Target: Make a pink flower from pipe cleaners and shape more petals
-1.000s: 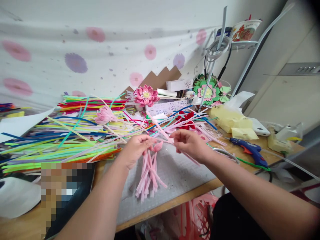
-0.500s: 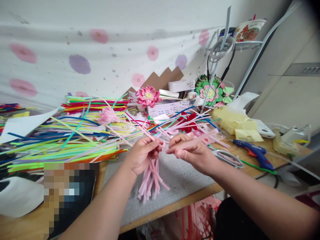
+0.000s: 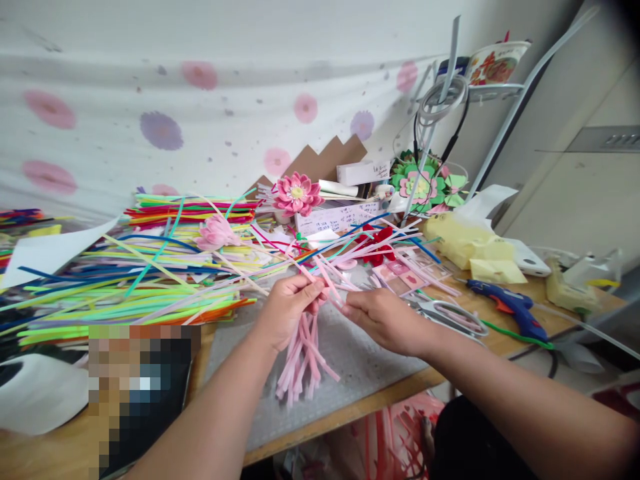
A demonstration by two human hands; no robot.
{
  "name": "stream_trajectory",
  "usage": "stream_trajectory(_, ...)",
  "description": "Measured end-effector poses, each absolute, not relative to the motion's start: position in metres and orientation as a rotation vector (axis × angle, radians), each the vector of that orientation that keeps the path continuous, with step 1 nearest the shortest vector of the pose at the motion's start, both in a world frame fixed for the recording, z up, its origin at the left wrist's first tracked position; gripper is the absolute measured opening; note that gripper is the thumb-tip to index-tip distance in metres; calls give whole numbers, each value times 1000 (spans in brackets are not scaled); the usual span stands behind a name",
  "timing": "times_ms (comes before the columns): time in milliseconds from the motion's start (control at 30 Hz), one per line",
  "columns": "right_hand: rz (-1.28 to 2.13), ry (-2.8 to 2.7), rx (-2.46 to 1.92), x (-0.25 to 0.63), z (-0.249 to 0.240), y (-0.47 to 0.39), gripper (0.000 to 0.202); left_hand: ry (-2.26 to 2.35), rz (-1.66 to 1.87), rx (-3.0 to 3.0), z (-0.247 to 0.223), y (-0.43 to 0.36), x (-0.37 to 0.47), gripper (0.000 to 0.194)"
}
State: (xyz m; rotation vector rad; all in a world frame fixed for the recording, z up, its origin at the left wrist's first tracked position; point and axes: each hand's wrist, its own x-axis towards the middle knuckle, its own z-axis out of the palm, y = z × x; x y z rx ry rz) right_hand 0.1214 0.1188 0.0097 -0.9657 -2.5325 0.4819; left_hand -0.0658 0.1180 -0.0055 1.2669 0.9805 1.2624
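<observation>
Pinched between the fingers of my left hand (image 3: 293,303) are pink pipe cleaners (image 3: 306,267). My right hand (image 3: 383,320), just to the right, is closed on the lower end of a pink strip (image 3: 327,279) that slants up and left between the hands. Below my left hand, a bundle of short pink pipe cleaners (image 3: 303,367) lies fanned out on the grey mat (image 3: 360,393). How the strips join at my left fingertips is too small to tell.
Colourful pipe cleaners (image 3: 150,280) are heaped at the left. A pink flower (image 3: 297,193) stands behind. Scissors (image 3: 460,317) and a blue glue gun (image 3: 510,310) lie right. A dark, partly pixelated object (image 3: 160,407) is at the left front.
My right hand has turned palm down and its fingers have closed. The pink strip that lay across it, pointing right, now slants up and left between my hands. My left hand has barely moved.
</observation>
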Motion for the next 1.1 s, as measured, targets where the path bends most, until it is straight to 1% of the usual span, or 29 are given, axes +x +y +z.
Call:
stream_trajectory(200,354,-2730,-922,122,8,118,30,970,1290,1230,-3,118,-69,21)
stream_trajectory(333,408,-2753,-884,123,9,119,31,946,1307,1202,-1,118,-70,20)
stream_trajectory(433,456,-2649,-934,124,7,122,30,920,1345,1148,-1,118,-69,16)
stream_trajectory(533,465,-2441,-981,126,1,126,18,903,1378,1073,-1,118,-68,14)
stream_trajectory(567,459,-2372,-975,126,-2,128,16,904,1390,1041,-1,118,-67,15)
stream_trajectory(633,413,-2287,-917,127,-8,129,28,906,1419,963,0,118,-67,16)
stream_trajectory(733,268,-2293,-831,125,-12,128,41,891,1462,845,0,120,-67,17)
stream_trajectory(867,-71,-2355,-919,121,-12,124,41,876,1490,721,-1,124,-69,17)
stream_trajectory(967,-338,-2408,-884,121,-12,123,43,872,1491,673,-3,125,-69,15)
stream_trajectory(1033,-445,-2413,-868,122,-12,125,40,874,1488,647,-3,125,-69,13)
stream_trajectory(1100,-472,-2391,-874,123,-13,128,39,873,1489,627,-3,124,-69,11)
